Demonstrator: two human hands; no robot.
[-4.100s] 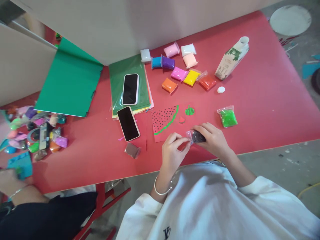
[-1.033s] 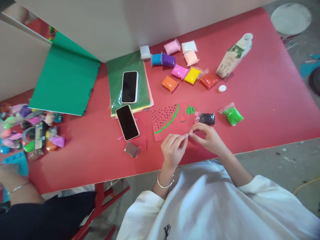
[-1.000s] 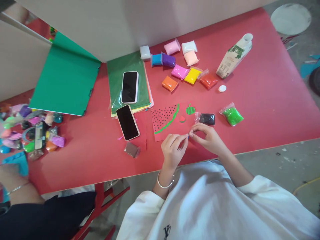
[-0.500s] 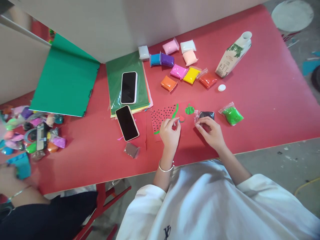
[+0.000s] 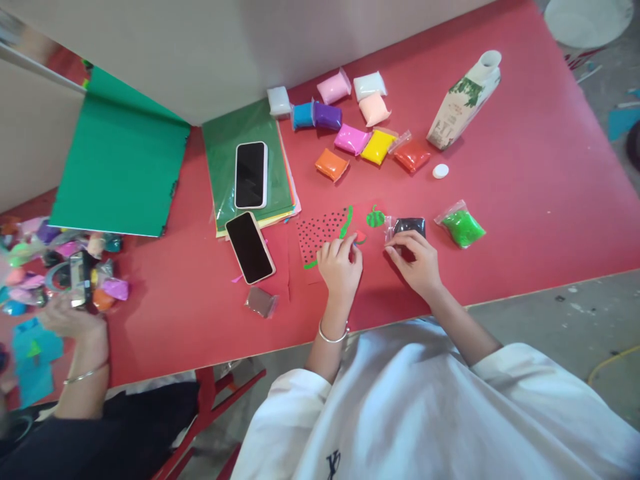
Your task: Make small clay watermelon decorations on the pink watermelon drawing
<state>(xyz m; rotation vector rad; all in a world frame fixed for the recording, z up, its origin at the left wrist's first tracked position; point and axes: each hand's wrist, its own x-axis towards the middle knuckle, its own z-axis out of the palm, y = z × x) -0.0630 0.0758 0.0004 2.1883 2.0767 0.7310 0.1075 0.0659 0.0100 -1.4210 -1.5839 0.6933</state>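
My left hand (image 5: pixel 341 268) is closed in a pinch just below a small red piece (image 5: pixel 361 237) on a red sheet; anything between its fingertips is too small to make out. Beside that hand lies a dotted red watermelon-slice picture (image 5: pixel 323 233) with a green rind, and above sits a small striped green watermelon (image 5: pixel 375 217). My right hand (image 5: pixel 416 263) also has thumb and forefinger pinched, near the clear end of a packet of black clay (image 5: pixel 413 227). What those fingers hold, if anything, does not show.
Packets of coloured clay (image 5: pixel 353 139), a tilted-looking carton (image 5: pixel 463 103), a white cap (image 5: pixel 441 171) and a green clay packet (image 5: pixel 461 228) lie beyond my hands. Two phones (image 5: pixel 251 248) are at left. A co-worker's hand (image 5: pixel 75 320) is at a dark device (image 5: pixel 81 280).
The view has shifted slightly. The co-worker's hand has moved up from the blue sheet to the dark device. Both my hands keep their pinches, with little movement.
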